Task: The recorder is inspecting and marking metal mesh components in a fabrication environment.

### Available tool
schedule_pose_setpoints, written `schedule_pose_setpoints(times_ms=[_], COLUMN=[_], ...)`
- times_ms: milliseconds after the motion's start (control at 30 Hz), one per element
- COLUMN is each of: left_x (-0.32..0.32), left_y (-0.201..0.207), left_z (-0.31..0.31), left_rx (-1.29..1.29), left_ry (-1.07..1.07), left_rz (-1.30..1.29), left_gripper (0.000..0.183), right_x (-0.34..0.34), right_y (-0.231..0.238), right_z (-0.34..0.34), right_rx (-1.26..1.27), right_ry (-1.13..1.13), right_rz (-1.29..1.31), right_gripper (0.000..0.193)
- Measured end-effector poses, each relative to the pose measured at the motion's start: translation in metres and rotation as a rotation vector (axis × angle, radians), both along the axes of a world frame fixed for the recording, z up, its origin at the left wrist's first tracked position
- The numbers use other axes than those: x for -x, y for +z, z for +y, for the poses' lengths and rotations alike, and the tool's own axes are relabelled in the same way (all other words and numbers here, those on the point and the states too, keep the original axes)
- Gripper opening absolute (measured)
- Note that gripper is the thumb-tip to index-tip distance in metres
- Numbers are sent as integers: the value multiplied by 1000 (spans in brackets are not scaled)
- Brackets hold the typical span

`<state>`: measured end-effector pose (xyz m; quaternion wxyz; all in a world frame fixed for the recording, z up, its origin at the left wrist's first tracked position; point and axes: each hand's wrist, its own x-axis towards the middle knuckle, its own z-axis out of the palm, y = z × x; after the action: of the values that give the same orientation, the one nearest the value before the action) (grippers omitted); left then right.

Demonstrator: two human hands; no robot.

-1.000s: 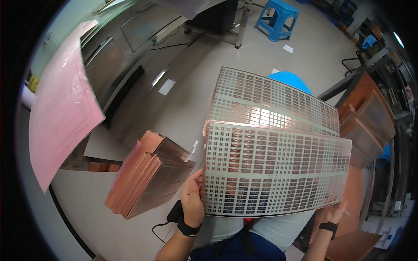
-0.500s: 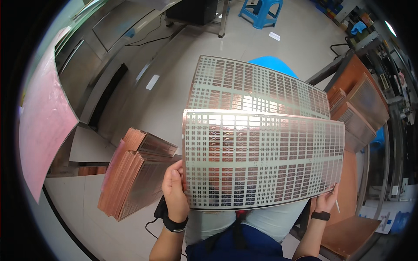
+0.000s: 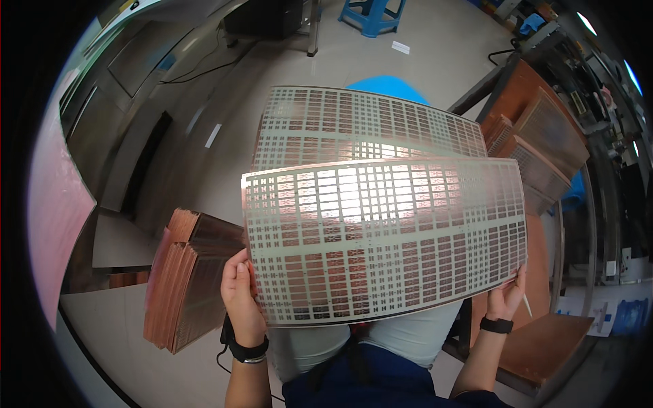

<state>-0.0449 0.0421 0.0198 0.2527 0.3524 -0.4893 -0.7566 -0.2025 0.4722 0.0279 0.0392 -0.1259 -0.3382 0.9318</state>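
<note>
A wide circuit board panel [image 3: 388, 262], pale green with rows of coppery pads, is held tilted above my lap. My left hand [image 3: 241, 296] grips its left edge, thumb in front and the other fingers partly hidden behind. At the lower right corner my right hand [image 3: 507, 296] is closed on the edge. A thin pale stick [image 3: 527, 304] shows beside that hand; whether it is held I cannot tell. Just beyond the held panel lies a similar panel [image 3: 299, 126], its near part covered. Bright light glares off the held panel's upper half.
Stacked copper-edged panels [image 3: 160, 296] stand at the left. On the right, more panels [image 3: 551, 129] rest on a brown board [image 3: 527, 78]. A blue round seat [image 3: 391, 88] shows behind the far panel, and a blue stool [image 3: 371, 17] stands farther off. A pink sheet [image 3: 61, 211] hangs far left.
The held panel has tilted, and its glare has spread down across the upper half. Both hands keep their grip. The whole view has shifted, with surroundings appearing farther left.
</note>
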Motion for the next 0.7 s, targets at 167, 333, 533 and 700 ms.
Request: schedule_pose_setpoints(times_ms=[167,333,533,700], left_x=[-3,-15,-15,-12], left_y=[-5,-14,-22,-28], left_z=[-1,0,-1,0], left_rx=[24,134,215,249], left_ry=[9,30,58,58], left_rz=[28,23,-9,-21], left_gripper=[25,26,25,22], right_x=[-3,-6,-2,-5], right_y=[13,16,9,26], right_z=[-12,-18,-12,-33], right_rx=[12,-28,78,-24], right_ry=[87,44,187,67], right_rz=[56,27,168,128], right_gripper=[22,22,23,25])
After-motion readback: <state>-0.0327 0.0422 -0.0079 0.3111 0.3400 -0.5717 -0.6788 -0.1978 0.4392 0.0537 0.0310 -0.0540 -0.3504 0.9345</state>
